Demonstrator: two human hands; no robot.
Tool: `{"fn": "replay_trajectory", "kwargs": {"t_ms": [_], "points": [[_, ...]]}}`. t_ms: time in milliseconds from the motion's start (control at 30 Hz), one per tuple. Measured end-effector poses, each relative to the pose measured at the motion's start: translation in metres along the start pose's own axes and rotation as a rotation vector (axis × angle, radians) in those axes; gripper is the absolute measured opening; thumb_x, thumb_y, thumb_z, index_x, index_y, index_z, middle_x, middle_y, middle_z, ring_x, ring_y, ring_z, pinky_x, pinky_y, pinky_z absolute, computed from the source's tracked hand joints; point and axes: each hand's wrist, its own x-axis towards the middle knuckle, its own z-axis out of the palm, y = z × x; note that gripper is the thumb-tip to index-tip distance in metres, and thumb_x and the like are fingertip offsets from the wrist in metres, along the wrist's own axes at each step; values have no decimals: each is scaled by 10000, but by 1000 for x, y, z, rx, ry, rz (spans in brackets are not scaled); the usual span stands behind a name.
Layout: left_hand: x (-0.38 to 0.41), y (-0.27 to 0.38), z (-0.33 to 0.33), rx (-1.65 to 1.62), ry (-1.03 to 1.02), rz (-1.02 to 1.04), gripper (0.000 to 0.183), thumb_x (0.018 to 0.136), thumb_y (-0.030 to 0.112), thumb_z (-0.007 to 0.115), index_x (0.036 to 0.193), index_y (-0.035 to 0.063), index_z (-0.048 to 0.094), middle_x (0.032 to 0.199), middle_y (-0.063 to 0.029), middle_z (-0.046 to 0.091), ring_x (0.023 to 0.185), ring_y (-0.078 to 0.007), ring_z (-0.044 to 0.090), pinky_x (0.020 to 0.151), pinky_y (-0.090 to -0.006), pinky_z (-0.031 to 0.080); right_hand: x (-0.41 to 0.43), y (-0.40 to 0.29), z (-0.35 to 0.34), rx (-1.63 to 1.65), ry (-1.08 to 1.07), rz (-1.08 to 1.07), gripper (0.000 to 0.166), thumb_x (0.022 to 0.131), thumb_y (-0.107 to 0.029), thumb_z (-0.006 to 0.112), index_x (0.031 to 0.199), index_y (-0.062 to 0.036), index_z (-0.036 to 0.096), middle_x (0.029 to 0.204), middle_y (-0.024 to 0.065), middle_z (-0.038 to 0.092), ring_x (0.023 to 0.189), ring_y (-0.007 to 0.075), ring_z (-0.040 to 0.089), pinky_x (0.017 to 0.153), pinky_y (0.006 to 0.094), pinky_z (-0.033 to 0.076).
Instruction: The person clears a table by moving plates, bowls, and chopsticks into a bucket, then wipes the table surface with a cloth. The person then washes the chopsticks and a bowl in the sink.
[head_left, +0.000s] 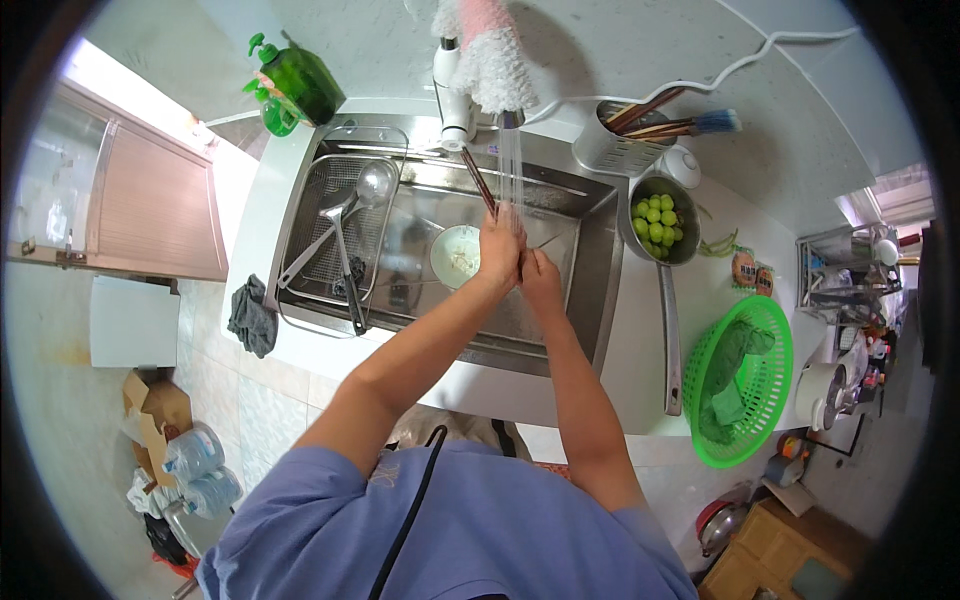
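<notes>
Over the steel sink (555, 330), my left hand (501, 244) is closed around dark reddish-brown chopsticks (478, 180), whose tips point up and away toward the faucet. My right hand (538, 274) meets it from the right and appears to grip the other ends, mostly hidden behind the fingers. A stream of water (511, 161) falls onto the hands from the spout. Just left of my left hand sits a pale bowl (442, 251) with whitish food bits inside; my hand and wrist cover its right side.
A wire basket (319, 176) in the sink's left side holds a ladle (375, 184) and other utensils. Behind stands a white faucet (448, 97) beside a fluffy cloth (495, 71). On the right are a saucepan (636, 238) of green grapes (655, 217), a chopstick holder (600, 154) and a green colander (784, 337).
</notes>
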Motion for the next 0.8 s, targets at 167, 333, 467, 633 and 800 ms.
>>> {"fn": "replay_trajectory", "kwargs": {"t_ms": [167,333,467,633,800], "points": [[51,23,-22,52,74,78,301,893,346,403,694,121,425,505,8,385,406,-109,355,367,-270,264,-28,-2,-2,-237,-9,52,331,888,-268,385,757,9,510,625,139,507,551,222,473,553,327,387],[31,-3,-9,88,51,213,268,904,337,386,814,94,454,537,16,384,449,-88,354,395,-234,284,-24,-2,-8,-235,8,152,335,884,-289,392,798,10,516,681,168,528,618,282,499,587,365,395],[2,-42,-12,440,-46,230,275,907,312,382,919,47,457,582,-8,432,520,-102,431,445,-255,344,-25,18,0,-101,17,249,341,869,-308,417,855,13,532,780,208,571,752,345,558,654,413,409],[7,-26,-40,1463,-230,560,212,877,240,421,950,43,455,701,-169,564,627,-311,567,537,-409,426,-7,25,-6,-28,357,-65,351,865,-333,455,917,-1,552,732,138,576,687,233,551,646,344,417],[-17,-8,-36,1583,-433,511,137,824,203,452,847,75,410,683,-175,565,637,-357,559,554,-470,427,17,-15,-27,1,167,82,329,874,-306,462,851,3,574,624,59,528,600,171,485,610,305,404]]}}
